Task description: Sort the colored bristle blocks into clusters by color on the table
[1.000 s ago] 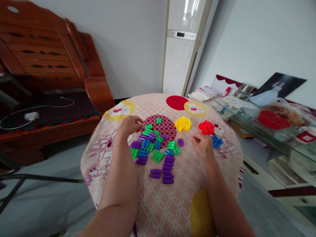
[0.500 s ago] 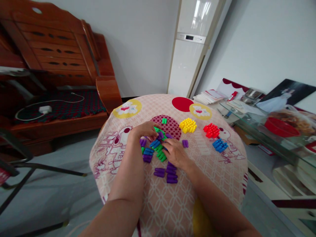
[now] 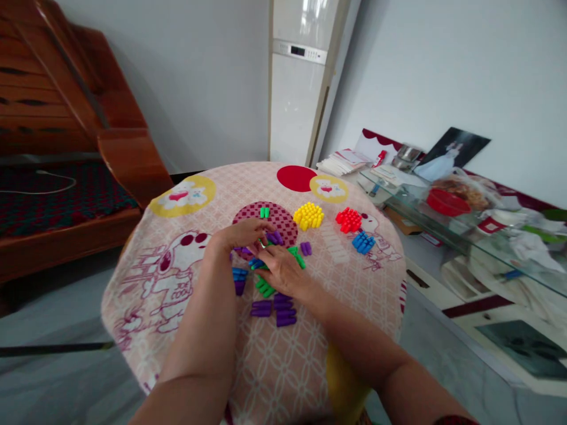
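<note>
Green pegs (image 3: 264,287) lie mid-table among purple pegs (image 3: 286,314); the left hand (image 3: 247,234) and right hand (image 3: 280,267), fingers loosely curled, meet over them, any grip hidden; yellow pegs (image 3: 309,216) sit beyond.

Left hand (image 3: 245,232) and right hand (image 3: 281,268): fingers close together at the mixed green, blue and purple pieces (image 3: 264,287), grip hidden | yellow cluster (image 3: 309,216): beyond right hand | red cluster (image 3: 349,219): right of yellow | blue cluster (image 3: 364,242): just beside red, nearer the wearer | cloth-covered bench (image 3: 305,360): under all pieces
</note>
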Demonstrator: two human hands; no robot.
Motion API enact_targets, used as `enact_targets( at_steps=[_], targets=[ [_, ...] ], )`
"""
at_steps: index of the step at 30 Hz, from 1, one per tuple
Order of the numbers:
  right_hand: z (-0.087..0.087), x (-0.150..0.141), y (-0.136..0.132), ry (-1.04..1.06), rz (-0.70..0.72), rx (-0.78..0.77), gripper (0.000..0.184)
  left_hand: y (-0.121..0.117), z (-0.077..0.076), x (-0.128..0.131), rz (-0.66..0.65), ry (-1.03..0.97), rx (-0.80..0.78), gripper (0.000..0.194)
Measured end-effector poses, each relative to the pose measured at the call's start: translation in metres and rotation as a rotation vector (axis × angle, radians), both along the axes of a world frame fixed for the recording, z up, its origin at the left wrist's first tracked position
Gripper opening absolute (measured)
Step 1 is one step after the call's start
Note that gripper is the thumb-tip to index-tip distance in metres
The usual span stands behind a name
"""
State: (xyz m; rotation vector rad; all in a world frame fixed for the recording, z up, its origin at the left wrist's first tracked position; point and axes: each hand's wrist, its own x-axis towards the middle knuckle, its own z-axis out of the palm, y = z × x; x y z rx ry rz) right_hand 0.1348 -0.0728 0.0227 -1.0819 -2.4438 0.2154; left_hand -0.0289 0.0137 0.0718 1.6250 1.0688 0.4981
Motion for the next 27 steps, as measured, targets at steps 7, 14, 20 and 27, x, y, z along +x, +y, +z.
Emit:
enact_targets(
  at_steps=[7,14,20,27],
  targets=[
    [-0.003,-0.005,0.003,0.061,-0.153,-0.029,0.021,0.001,0.006,0.007,-0.067,0.044,0.025,0.029],
    [0.006,0.005,0.001,0.244,-0.174,0.022,0.012,0.001,0.013,0.007,0.261,-0.015,0.13,0.034],
    [0.021,0.04,0.004,0.525,-0.217,0.024,0.028,0.001,0.014,-0.003,0.383,-0.057,0.15,0.033],
    [0.015,0.114,0.007,1.057,-0.558,-0.24,0.031,0.0,0.014,-0.011,0.437,-0.07,0.182,0.03]
  ],
)
